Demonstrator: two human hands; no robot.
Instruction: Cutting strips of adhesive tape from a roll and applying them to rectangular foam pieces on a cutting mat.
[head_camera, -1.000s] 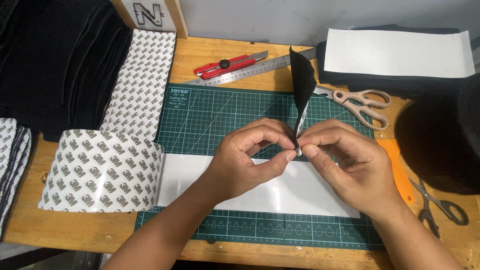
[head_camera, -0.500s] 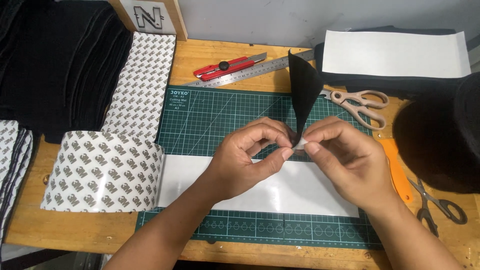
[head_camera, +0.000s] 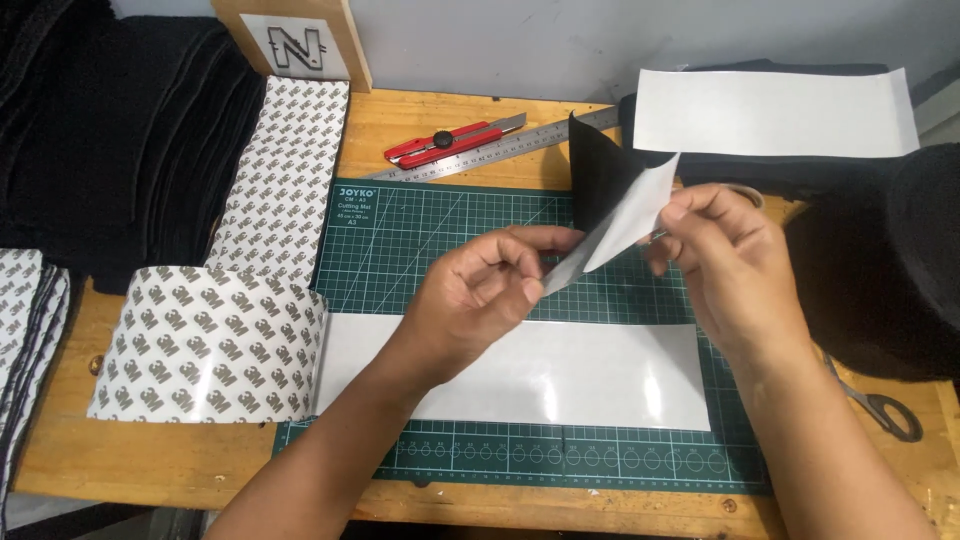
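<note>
Head view: right hand (head_camera: 735, 265) hides scissors; left hand (head_camera: 480, 300) pinches backing strip (head_camera: 615, 235).

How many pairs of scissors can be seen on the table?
1 for sure: its grey handles lie at the table's right edge. A second pair may be hidden behind the right hand.

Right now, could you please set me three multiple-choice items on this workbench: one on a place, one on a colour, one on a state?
1. Where does the utility knife lie?
A. beyond the cutting mat's far edge
B. on the white sheet
C. in the left hand

2. What colour is the knife's body?
A. yellow
B. red
C. blue

3. How is the small black piece?
A. flat on the mat
B. rolled up
C. held up, its white backing partly peeled away

Answers: 1 A, it rests on wood beside the steel ruler. 2 B, clearly red. 3 C, the left hand and right hand pinch it above the mat.
</note>
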